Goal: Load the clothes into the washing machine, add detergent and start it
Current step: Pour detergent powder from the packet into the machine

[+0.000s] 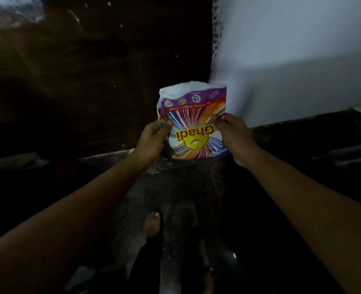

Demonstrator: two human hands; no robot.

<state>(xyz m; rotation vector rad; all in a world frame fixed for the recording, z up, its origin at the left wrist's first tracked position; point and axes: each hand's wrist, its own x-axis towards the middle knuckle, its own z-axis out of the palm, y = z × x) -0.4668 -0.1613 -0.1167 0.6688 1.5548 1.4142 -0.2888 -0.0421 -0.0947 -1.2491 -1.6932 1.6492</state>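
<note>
I recorded the detergent packet (193, 124) at centre, print upside down, its crumpled end far. Dim light hid most surroundings; the fingers behind it were concealed. The left hand (154, 137) gripped its left edge, thumb on the front; the right hand (233, 134) pinched its right edge. A bare foot (152, 224) showed near.

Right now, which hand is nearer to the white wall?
Right. The right hand grips the detergent packet on the side toward the white wall; the left hand grips its other side.
</note>
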